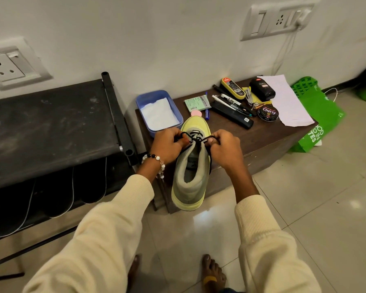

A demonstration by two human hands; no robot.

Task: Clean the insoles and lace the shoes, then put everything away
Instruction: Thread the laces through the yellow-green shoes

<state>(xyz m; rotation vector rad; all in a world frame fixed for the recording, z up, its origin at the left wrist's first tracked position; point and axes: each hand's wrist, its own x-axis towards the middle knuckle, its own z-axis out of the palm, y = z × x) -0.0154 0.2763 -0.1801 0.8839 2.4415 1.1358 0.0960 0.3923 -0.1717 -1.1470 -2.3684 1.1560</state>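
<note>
A grey and pale-yellow shoe [189, 178] stands on the near left part of a dark wooden cabinet [266, 138], its heel toward me and hanging over the front edge. A black lace [195, 138] runs across its upper eyelets. My left hand [167, 145] pinches the lace's left end beside the shoe's tongue. My right hand [224, 149] pinches the right end, fingers curled round it. The lower eyelets are hidden behind the hands and the shoe's collar.
A blue tub [159, 112] with white cloth sits behind the shoe. Polish bottles, a Cherry tin [268, 113], pens, a black remote and paper [287, 102] lie on the cabinet. A black shoe rack [49, 132] stands left, a green bag [317, 117] right.
</note>
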